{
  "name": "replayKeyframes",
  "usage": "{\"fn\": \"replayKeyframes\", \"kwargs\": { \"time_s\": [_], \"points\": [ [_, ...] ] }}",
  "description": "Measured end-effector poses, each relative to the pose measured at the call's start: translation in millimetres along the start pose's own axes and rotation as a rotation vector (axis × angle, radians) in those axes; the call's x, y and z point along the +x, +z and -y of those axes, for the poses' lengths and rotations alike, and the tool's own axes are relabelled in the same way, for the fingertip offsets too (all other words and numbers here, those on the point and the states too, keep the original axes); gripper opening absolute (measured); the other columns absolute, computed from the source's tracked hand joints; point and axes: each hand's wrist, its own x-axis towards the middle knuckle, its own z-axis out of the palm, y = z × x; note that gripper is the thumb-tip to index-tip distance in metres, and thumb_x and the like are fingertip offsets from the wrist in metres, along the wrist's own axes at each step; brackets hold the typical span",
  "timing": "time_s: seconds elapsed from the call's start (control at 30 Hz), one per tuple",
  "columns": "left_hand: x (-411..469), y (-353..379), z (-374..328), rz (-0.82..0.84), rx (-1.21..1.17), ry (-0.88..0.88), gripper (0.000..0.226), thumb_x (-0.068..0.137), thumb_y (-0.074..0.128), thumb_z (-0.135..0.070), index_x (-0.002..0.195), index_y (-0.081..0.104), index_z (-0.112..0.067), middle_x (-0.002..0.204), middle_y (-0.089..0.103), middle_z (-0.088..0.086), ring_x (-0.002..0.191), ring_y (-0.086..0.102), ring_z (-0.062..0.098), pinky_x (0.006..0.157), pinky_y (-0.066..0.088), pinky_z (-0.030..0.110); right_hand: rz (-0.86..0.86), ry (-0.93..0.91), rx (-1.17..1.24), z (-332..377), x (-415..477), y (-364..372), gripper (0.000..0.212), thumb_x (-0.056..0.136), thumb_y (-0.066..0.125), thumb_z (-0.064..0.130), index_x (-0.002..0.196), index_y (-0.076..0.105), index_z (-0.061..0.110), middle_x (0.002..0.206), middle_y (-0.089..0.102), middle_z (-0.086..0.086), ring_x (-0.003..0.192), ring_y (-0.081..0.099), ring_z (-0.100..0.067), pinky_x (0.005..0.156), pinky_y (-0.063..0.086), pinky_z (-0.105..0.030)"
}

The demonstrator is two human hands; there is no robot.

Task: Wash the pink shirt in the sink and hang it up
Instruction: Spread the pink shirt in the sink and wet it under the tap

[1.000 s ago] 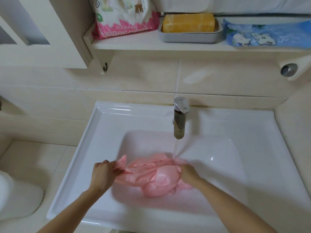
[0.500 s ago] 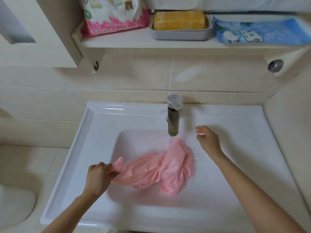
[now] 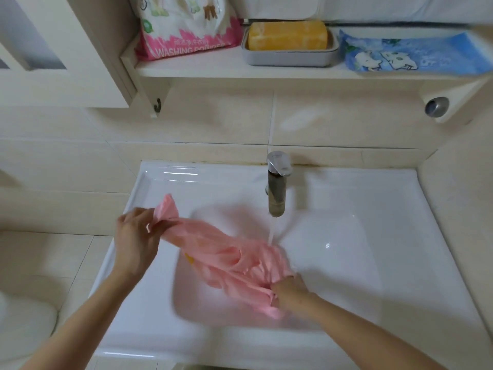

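1. Shirt: pink, bunched, stretched slantwise over the sink basin, with water from the tap falling on it.
2. Left hand grips its upper end; right hand clenches its lower end.
3. Grey dish holds an orange soap bar.

Bright, soft, even indoor light with a warm cast, small specular glints on the white sink rim and basin, only faint shadows, motion blur on the pink shirt, wide-angle bending at frame edges, shelf smeared top right.
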Motion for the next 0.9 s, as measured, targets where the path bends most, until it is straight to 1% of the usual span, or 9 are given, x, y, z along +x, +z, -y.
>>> {"fn": "replayKeyframes", "kwargs": {
  "time_s": [0.07,0.13,0.2,0.27,0.33,0.43,0.6,0.73,0.9],
  "points": [
    [7,-8,-25,-0.029,0.007,0.144,0.028,0.078,0.06,-0.022,0.061,0.06,0.0,0.068,0.058,0.005,0.069,0.041,0.018,0.074,0.032,0.02,0.058,0.11,0.158,-8,3,-20,0.041,0.085,0.054,0.056,0.104,0.066,0.021,0.09,0.062,0.003,0.096,0.061,-0.022,0.084,0.041,-0.031],
    [6,-12,-46,-0.028,-0.01,0.327,0.014,0.079,0.057,-0.01,0.07,0.065,-0.003,0.075,0.063,0.004,0.077,0.046,0.015,0.091,0.029,0.017,-0.246,0.167,0.285,-5,7,-35,0.044,0.086,0.057,0.048,0.117,0.056,0.017,0.101,0.061,0.001,0.102,0.06,-0.024,0.084,0.044,-0.031],
    [0,-11,-62,0.004,-0.079,0.486,0.015,0.079,0.051,-0.007,0.082,0.064,-0.011,0.08,0.066,0.002,0.082,0.052,0.013,0.099,0.031,0.028,-0.377,0.099,0.383,10,11,-43,0.08,0.075,0.068,0.048,0.14,0.032,0.016,0.13,0.051,-0.004,0.116,0.053,-0.026,0.094,0.044,-0.036],
    [-7,-9,-76,0.033,-0.148,0.579,0.019,0.082,0.049,-0.005,0.088,0.058,-0.02,0.084,0.066,-0.004,0.085,0.055,0.01,0.1,0.035,0.036,-0.251,0.052,0.553,34,14,-46,0.12,0.058,0.069,0.061,0.151,0.005,0.023,0.145,0.04,0.0,0.123,0.049,-0.028,0.1,0.042,-0.038],
    [-15,-8,-82,0.027,-0.189,0.611,0.022,0.083,0.047,-0.004,0.089,0.057,-0.023,0.086,0.062,-0.011,0.088,0.055,0.005,0.102,0.035,0.037,-0.225,0.176,0.573,47,19,-46,0.1,0.066,0.054,0.063,0.15,0.011,0.03,0.137,0.049,0.0,0.118,0.054,-0.03,0.096,0.043,-0.036],
    [-15,-22,-75,-0.01,-0.256,0.452,0.022,0.08,0.046,-0.008,0.083,0.064,-0.021,0.086,0.059,-0.018,0.096,0.051,-0.007,0.1,0.036,0.03,-0.334,0.36,0.689,40,22,-48,0.032,0.088,0.046,0.032,0.113,0.062,0.019,0.107,0.064,-0.001,0.103,0.062,-0.026,0.086,0.048,-0.03],
    [-9,-37,-19,-0.053,-0.271,-0.023,0.033,0.075,0.052,-0.015,0.081,0.06,-0.046,0.084,0.062,-0.02,0.08,0.051,0.0,0.071,0.036,0.01,-0.43,0.427,1.159,15,17,-74,0.026,0.091,0.046,0.016,0.107,0.066,0.01,0.101,0.066,-0.008,0.097,0.064,-0.03,0.075,0.048,-0.03],
    [-12,-23,6,0.015,-0.393,-0.33,0.015,0.078,0.065,-0.013,0.092,0.071,-0.015,0.087,0.069,0.012,0.087,0.061,0.03,0.064,0.04,0.008,-0.481,0.415,1.69,5,-12,-112,0.029,0.089,0.041,-0.001,0.098,0.066,0.01,0.083,0.069,-0.008,0.078,0.067,-0.026,0.056,0.051,-0.023],
    [-6,-15,-8,0.008,-0.531,-0.358,0.032,0.08,0.065,0.0,0.073,0.067,-0.03,0.064,0.067,-0.014,0.069,0.058,-0.001,0.061,0.04,0.003,-0.748,0.206,1.821,7,-79,-160,0.014,0.083,0.06,0.007,0.082,0.067,0.02,0.068,0.069,0.003,0.058,0.065,-0.008,0.052,0.05,-0.02]
  ]
}}
